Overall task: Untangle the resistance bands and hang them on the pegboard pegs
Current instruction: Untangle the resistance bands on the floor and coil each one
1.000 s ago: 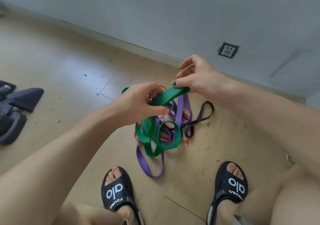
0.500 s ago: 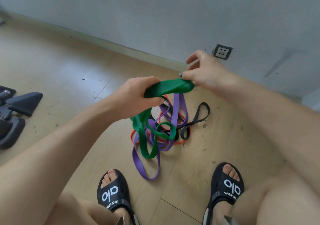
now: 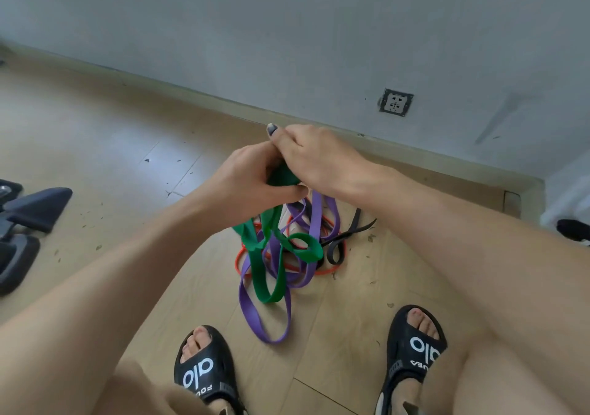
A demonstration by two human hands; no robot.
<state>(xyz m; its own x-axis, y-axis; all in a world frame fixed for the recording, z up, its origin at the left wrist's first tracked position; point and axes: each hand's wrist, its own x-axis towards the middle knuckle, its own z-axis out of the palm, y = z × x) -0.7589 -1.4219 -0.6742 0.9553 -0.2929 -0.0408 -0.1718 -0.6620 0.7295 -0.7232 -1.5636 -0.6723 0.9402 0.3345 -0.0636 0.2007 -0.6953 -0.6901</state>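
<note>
A tangle of resistance bands hangs from my hands down to the wooden floor. The wide green band (image 3: pixel 271 274) is gripped at its top by my left hand (image 3: pixel 249 184) and my right hand (image 3: pixel 316 156), which press close together over it. A purple band (image 3: pixel 265 318) loops through the green one and trails toward my feet. Under them lie a thin red band (image 3: pixel 238 263) and a black band (image 3: pixel 338 245). No pegboard is in view.
My feet in black sandals (image 3: pixel 204 366) (image 3: pixel 412 350) stand just in front of the bands. Dark equipment bases (image 3: pixel 28 213) sit on the floor at the left. A grey wall with a socket (image 3: pixel 395 102) runs behind. A dark object (image 3: pixel 573 229) lies at the right edge.
My right hand has moved left and closed against my left hand over the top of the green band. The bands have lifted slightly.
</note>
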